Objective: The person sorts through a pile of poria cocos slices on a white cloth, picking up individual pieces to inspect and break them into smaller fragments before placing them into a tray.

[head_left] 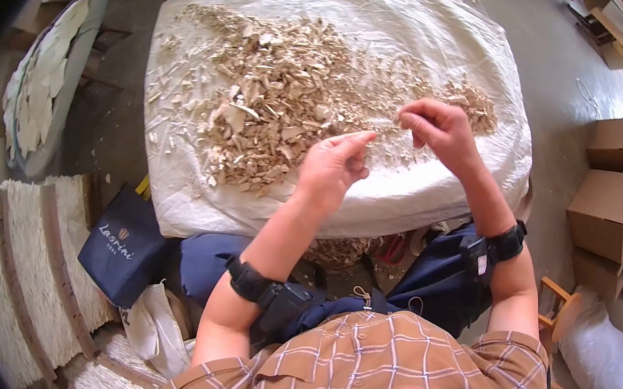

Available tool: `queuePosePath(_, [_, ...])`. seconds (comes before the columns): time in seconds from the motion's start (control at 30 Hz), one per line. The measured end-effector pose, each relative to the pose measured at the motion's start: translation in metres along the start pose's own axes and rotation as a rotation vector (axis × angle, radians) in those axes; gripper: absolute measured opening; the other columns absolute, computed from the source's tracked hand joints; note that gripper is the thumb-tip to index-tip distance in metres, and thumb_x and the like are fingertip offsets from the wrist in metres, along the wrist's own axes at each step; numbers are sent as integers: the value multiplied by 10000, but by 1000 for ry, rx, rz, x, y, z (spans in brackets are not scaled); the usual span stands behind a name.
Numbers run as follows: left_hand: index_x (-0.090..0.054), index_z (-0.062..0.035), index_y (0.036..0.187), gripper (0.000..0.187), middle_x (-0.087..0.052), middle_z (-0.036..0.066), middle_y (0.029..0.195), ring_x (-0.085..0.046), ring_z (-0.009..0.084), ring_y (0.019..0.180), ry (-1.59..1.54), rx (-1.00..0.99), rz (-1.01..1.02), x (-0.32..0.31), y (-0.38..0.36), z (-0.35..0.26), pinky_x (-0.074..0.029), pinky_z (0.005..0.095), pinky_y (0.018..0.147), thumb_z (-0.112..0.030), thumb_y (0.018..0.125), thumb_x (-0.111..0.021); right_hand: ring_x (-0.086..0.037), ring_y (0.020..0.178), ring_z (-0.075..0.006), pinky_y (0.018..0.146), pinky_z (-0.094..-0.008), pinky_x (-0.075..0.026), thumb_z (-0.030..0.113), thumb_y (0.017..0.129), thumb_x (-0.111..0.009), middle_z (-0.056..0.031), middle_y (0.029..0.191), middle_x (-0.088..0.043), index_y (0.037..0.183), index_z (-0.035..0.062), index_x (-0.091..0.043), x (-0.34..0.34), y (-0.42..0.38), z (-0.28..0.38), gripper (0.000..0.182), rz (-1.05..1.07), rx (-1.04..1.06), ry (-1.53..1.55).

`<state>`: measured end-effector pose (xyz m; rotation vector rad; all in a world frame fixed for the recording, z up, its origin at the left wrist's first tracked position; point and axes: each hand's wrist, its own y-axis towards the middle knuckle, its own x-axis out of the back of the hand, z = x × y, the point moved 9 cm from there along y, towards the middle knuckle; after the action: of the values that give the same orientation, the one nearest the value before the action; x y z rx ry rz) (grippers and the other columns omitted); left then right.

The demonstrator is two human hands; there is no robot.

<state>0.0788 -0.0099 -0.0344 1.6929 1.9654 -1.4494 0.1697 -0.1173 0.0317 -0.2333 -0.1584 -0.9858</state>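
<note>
A large heap of dry beige and brown flakes covers the left and middle of a table draped in a white cloth. My left hand is over the front edge of the heap, with thumb and forefinger pinched together. To its right, my right hand is held a little farther out, its fingers also closed in a pinch. The fingertips of both hands point toward each other, with a gap between them. Anything in either pinch is too small to make out. A smaller pile of flakes lies beyond my right hand.
Cardboard boxes are stacked on the floor at the right, near a wooden stool and a white plastic sack. A navy bag stands at the table's left front corner. A round board bearing pale sheets is at far left.
</note>
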Motion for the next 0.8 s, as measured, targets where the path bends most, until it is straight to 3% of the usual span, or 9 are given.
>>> queuePosePath(0.17, [-603, -58, 903, 147, -401, -79, 607, -363, 36, 527, -4, -38, -9, -3, -4, -4, -362, 201, 512, -163, 801, -591, -481, 527, -63, 477, -218, -389, 96, 774, -585, -23, 613, -533, 825, 18, -607, -28, -8, 16, 95, -35, 87, -92])
queuePosePath(0.23, [-606, -61, 907, 146, -417, -84, 596, -369, 23, 513, -17, -74, -45, -3, -6, -8, -361, 188, 490, -156, 796, -601, -495, 538, -110, 488, -235, -393, 90, 749, -592, -57, 623, -538, 805, 12, -602, -31, -10, 32, 96, -95, 247, -311])
queuePosePath(0.33, [-605, -56, 905, 140, -415, -84, 577, -361, 21, 497, 28, -107, -89, 3, -7, -12, -355, 182, 474, -144, 797, -598, -501, 549, -152, 496, -252, -396, 79, 733, -584, -90, 639, -538, 805, 11, -593, -36, -12, 43, 99, -116, 300, -355])
queuePosePath(0.47, [-602, -51, 881, 114, -408, -83, 560, -348, 24, 480, 48, -126, -86, 4, -8, -16, -351, 180, 463, -131, 801, -590, -498, 540, -118, 488, -240, -398, 91, 775, -550, -60, 635, -535, 815, 3, -576, -39, -6, 32, 100, -54, 264, -296])
queuePosePath(0.53, [-590, -43, 856, 90, -407, -75, 575, -341, 30, 491, 36, -83, -10, -3, -9, -17, -356, 187, 477, -119, 819, -561, -484, 530, -86, 478, -219, -397, 114, 817, -522, -21, 621, -514, 835, -8, -554, -50, -3, 11, 127, 140, -24, 148])
queuePosePath(0.57, [-590, -43, 856, 90, -407, -75, 575, -341, 30, 491, 39, -81, -11, -1, -9, -19, -356, 187, 477, -119, 819, -561, -484, 530, -86, 478, -219, -397, 114, 817, -522, -21, 621, -514, 835, -8, -554, -48, -4, 13, 127, 137, -25, 151])
queuePosePath(0.63, [-607, -36, 836, 105, -495, -44, 615, -424, 40, 536, -11, -37, 178, -15, -11, -19, -418, 223, 544, -129, 809, -569, -469, 522, -63, 469, -197, -392, 151, 840, -511, 10, 608, -487, 854, -4, -540, -56, -8, 8, 159, 261, -165, 429])
queuePosePath(0.8, [-600, -34, 845, 96, -498, -34, 623, -440, 48, 550, -106, -9, 351, -26, -13, -16, -436, 249, 584, -104, 818, -540, -464, 509, -67, 465, -193, -390, 173, 840, -513, 9, 598, -486, 889, 9, -540, -63, -15, 5, 173, 388, -214, 648])
